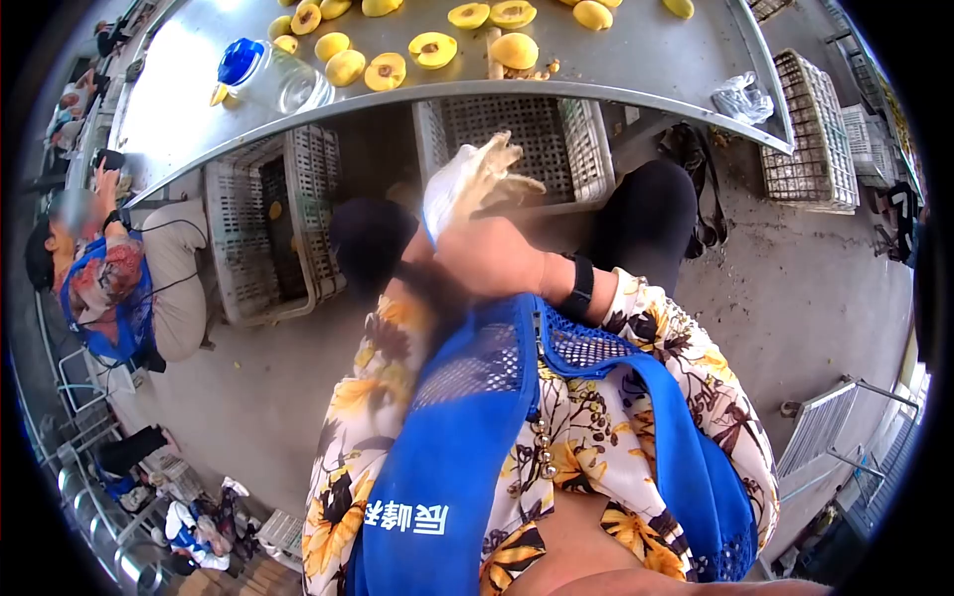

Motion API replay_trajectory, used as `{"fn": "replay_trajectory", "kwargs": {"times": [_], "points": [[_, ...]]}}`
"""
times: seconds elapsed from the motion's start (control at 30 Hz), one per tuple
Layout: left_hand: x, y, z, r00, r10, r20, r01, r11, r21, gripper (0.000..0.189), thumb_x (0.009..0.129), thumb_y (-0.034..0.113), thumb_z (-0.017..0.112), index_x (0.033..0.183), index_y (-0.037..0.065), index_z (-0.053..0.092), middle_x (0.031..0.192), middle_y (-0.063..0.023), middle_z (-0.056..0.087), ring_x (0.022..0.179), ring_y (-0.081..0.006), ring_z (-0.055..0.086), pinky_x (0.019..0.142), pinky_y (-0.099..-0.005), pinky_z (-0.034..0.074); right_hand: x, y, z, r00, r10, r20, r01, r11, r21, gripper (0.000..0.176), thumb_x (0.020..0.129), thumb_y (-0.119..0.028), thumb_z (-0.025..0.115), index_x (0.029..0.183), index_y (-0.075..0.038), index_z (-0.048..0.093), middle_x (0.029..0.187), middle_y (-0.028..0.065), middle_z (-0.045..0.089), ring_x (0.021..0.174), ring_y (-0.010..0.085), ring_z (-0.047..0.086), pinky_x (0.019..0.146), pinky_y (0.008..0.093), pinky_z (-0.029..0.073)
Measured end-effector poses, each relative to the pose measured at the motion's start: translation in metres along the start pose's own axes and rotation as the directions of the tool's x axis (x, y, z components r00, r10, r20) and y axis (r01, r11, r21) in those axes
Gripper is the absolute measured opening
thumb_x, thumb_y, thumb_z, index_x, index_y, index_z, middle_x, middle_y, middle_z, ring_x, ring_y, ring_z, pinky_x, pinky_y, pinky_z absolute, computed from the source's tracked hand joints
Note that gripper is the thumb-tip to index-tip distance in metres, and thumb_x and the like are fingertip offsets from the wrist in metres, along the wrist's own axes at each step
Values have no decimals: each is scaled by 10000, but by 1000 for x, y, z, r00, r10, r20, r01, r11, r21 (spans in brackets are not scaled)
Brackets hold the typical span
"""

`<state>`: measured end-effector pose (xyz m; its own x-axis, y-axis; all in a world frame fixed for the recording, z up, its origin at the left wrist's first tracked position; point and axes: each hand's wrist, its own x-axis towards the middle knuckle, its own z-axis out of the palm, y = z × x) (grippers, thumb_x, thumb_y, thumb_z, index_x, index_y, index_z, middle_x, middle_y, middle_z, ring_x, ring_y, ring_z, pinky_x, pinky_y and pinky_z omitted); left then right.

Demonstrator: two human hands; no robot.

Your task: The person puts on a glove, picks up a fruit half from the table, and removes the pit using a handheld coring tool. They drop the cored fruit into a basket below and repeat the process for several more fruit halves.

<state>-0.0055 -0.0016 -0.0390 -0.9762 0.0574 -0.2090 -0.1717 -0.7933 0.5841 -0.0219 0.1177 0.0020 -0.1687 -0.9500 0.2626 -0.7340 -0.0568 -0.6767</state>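
Observation:
A white work glove point(479, 179) with yellowish-stained fingers sits at knee height, below the table edge. My left hand point(502, 164) appears to be inside it, the gloved fingers spread and pointing away from me. At the glove's blue-edged cuff is my bare right hand point(484, 256), bent inward across my lap. Its fingers are blurred and partly hidden, but they seem closed on the cuff. A dark watch band point(579, 286) circles my right wrist. Yellow peach-like fruit halves point(432, 50), some with the cut side up, lie on the metal table point(616, 70) ahead.
A clear jar with a blue lid point(241, 62) and crumpled plastic point(742, 99) rest on the table. Plastic crates stand beneath it point(593, 149), at left point(227, 238) and at right point(810, 169). Another person point(119, 268) sits at my left.

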Motion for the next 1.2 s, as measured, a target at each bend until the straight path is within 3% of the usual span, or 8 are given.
{"fn": "replay_trajectory", "kwargs": {"times": [0.17,0.2,0.33,0.63,0.87,0.93,1.0,1.2], "points": [[24,16,17,997,-66,37,72,975,-211,524,940,448,366,1368,148,341,1392,-99,382,1118,-381,510,947,-417,383,-10,11,4,994,29,-110,-27,999,18,103,774,-151,593,824,-81,536,690,104,579,602,297,594,514,386,477],[20,22,17,997,75,12,-74,909,411,498,914,413,411,1336,149,383,1365,-103,405,1109,-373,512,920,-427,394,-11,12,1,976,37,-215,-15,995,100,125,788,-191,606,863,-101,562,732,95,596,631,288,595,539,383,479],[-10,50,45,924,335,182,93,-662,743,417,755,252,588,1151,130,540,1219,-138,498,932,-318,545,716,-408,437,-11,6,-41,799,148,-582,-313,930,-193,236,785,-235,621,967,-90,581,887,96,600,819,285,586,683,389,486],[-5,35,32,858,81,507,-130,-921,367,252,725,113,550,961,189,598,1104,-110,527,727,-248,522,573,-317,460,-31,76,-18,617,627,-475,-492,779,389,233,851,-228,642,930,-11,616,736,63,605,649,90,518,607,241,442],[-18,40,55,997,1,72,-32,-890,454,260,758,110,515,1015,121,555,1059,-74,527,949,-248,515,819,-327,428,-33,83,-11,511,697,-503,-565,713,414,160,853,-200,641,849,-40,641,547,7,525,501,46,452,460,247,376],[-14,0,-8,925,361,114,-175,140,975,286,834,122,461,1114,96,509,1144,-98,510,1040,-263,495,916,-348,403,-33,85,-10,506,707,-495,-540,706,458,164,852,-207,644,846,-43,644,519,-9,499,472,44,436,435,250,356],[-12,-12,-23,870,489,-64,-342,692,636,298,859,127,443,1150,83,492,1141,-109,513,1056,-271,500,937,-364,398,-34,94,-6,470,720,-510,-546,692,473,171,852,-215,646,845,-44,647,515,-24,487,467,48,431,434,246,352],[-5,-28,-34,819,571,-59,-441,692,572,293,799,128,480,1086,84,520,911,-97,574,895,-275,573,799,-391,438,-41,107,-3,434,760,-483,-589,646,486,197,853,-241,644,825,-47,648,537,-39,499,460,44,436,432,229,350]]}}
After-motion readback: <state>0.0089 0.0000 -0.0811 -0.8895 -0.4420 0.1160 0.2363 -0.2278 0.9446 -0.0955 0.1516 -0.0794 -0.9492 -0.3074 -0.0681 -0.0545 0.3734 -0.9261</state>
